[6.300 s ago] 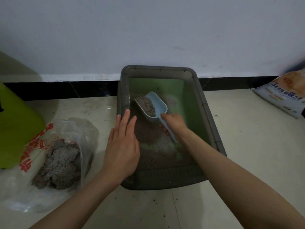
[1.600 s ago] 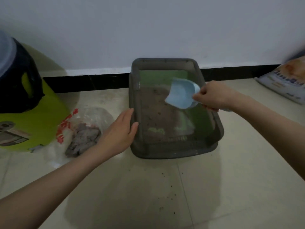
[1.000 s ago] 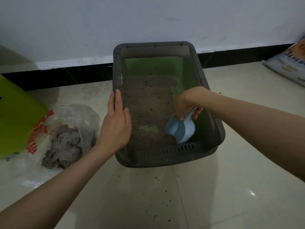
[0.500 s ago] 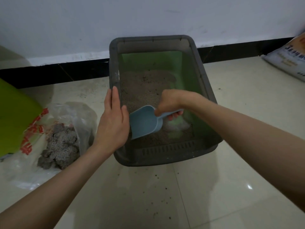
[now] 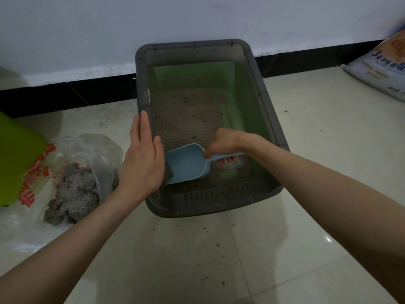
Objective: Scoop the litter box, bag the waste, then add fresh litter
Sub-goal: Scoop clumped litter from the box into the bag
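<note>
Litter box [image 5: 266, 119]: a dark grey rectangular plastic tub with a green inner wall and a slotted near end, set on pale floor tiles against the wall; brown granular litter [image 5: 186, 115] is spread across its floor, thinner toward the right side.
Scoop [image 5: 186, 164]: pale blue, smooth plastic, shovel-shaped, lying low in the near end of the box; its handle is clasped in the curled fingers of the right hand [image 5: 223, 143], and a dark clump of litter is seen at its open mouth, left of the grip.
Left hand [image 5: 142, 159]: laid flat, fingers straight, along the box's left rim; the scoop's mouth is partly hidden behind it.
Waste bag [image 5: 92, 154]: clear, crinkled plastic with red print, lying well left of the grip, holding grey lumps of clumped litter [image 5: 72, 194].
Fresh litter sack [image 5: 381, 66]: white printed bag, far right, cut off by the frame edge.
Green object [image 5: 15, 159]: smooth, far left, mostly cut off; it cannot be identified.
</note>
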{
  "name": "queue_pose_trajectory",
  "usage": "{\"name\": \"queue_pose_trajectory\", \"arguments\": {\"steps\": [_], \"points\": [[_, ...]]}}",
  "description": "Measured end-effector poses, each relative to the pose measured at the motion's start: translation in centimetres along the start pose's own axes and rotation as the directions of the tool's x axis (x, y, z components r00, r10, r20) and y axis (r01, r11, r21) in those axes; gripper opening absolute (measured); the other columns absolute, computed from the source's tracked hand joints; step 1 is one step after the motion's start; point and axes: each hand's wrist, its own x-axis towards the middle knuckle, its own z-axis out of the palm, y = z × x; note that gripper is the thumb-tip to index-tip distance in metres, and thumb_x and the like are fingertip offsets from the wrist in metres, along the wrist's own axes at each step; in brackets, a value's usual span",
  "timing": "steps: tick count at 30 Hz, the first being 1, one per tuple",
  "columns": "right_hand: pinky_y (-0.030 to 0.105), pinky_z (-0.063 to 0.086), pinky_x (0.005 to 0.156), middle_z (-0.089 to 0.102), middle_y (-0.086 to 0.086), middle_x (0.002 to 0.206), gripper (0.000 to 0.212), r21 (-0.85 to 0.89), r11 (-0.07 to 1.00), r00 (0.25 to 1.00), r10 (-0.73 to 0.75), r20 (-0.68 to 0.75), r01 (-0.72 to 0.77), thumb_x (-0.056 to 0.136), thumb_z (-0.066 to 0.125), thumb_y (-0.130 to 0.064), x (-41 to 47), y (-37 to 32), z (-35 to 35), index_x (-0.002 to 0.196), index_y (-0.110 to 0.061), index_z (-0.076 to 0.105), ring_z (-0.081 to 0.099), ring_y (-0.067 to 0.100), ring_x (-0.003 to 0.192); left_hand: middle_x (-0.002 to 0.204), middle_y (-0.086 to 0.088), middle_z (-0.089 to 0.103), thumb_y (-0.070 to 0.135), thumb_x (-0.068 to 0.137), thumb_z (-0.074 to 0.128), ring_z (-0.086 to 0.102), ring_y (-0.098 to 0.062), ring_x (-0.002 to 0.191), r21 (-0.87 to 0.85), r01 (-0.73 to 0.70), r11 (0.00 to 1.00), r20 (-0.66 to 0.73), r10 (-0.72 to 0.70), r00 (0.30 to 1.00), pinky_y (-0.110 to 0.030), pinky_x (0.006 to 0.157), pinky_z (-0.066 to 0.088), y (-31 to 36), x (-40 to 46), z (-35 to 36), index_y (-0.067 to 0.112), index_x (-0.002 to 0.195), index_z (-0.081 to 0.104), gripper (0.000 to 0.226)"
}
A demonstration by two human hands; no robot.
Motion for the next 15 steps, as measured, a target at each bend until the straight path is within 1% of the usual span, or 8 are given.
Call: {"name": "queue_pose_trajectory", "arguments": {"steps": [4,9,12,14,15], "points": [[0.019,0.043,0.042,0.062,0.004,0.061,0.024,0.120,0.992,1.000,0.028,0.009,-0.029,0.087,0.061,-0.029,-0.8,1.3,-0.4,0.074,-0.009,0.062,0.049,0.009,0.038,0.157,0.000,-0.005,0.026,0.100,0.023,0.018,-0.019,0.137,0.000,0.000,1.000,0.002,0.000,1.000,-0.033,0.108,0.022,0.1,0.0,0.0,0.018,0.148,-0.003,0.055],[0.022,0.043,0.046,0.062,0.004,0.058,0.028,0.265,0.961,0.993,0.102,-0.060,-0.082,0.088,0.060,-0.029,-2.5,2.4,-0.5,0.072,-0.007,0.063,0.049,0.012,0.043,0.157,0.000,-0.005,0.026,0.100,0.023,0.020,-0.021,0.136,0.012,0.005,1.000,0.002,-0.005,1.000,-0.035,0.108,0.023,0.1,-0.1,-0.3,0.017,0.148,-0.003,0.055],[0.019,0.043,0.043,0.062,0.005,0.062,0.028,0.403,0.909,0.978,0.167,-0.126,-0.104,0.089,0.059,-0.031,-3.8,2.8,0.3,0.082,-0.004,0.064,0.051,0.012,0.044,0.157,0.000,-0.006,0.027,0.100,0.023,0.022,-0.024,0.136,0.016,0.019,1.000,0.016,-0.020,1.000,-0.037,0.107,0.025,0.2,-0.2,-0.3,0.018,0.148,-0.005,0.056],[0.018,0.042,0.040,0.061,0.005,0.062,0.028,0.512,0.851,0.971,0.204,-0.123,-0.114,0.089,0.059,-0.030,-4.4,2.7,1.2,0.087,-0.003,0.063,0.051,0.012,0.044,0.157,-0.001,-0.007,0.027,0.100,0.023,0.023,-0.025,0.135,0.014,0.020,1.000,0.022,-0.021,1.000,-0.037,0.107,0.025,0.2,-0.2,-0.3,0.018,0.148,-0.005,0.056],[0.018,0.041,0.039,0.061,0.005,0.062,0.027,0.537,0.836,0.970,0.212,-0.118,-0.117,0.090,0.058,-0.030,-4.6,2.5,1.6,0.089,-0.002,0.063,0.051,0.012,0.045,0.157,-0.001,-0.007,0.027,0.100,0.023,0.023,-0.025,0.136,0.015,0.020,1.000,0.026,-0.020,0.999,-0.037,0.108,0.025,0.2,-0.2,-0.3,0.018,0.148,-0.005,0.056]]}}
